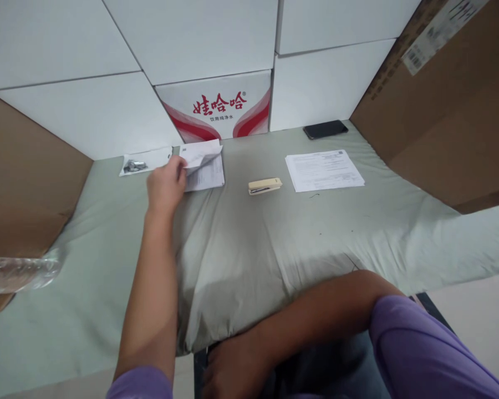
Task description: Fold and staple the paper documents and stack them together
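Observation:
My left hand is closed at the near left edge of a paper stack, its fingers pinching a sheet of paper. That sheet curls up off the printed pages below. My right hand rests low by my lap at the bottom of the view; its fingers are dim and partly cut off, so I cannot see if they are open or closed. A cream stapler lies on the cloth to the right of the stack. Farther right is a second stack of printed papers, lying flat.
A clear bag of small metal pieces lies left of the paper stack. A black phone is at the back right. White boxes line the back; brown cartons stand at both sides. Clear plastic wrap sticks out at left.

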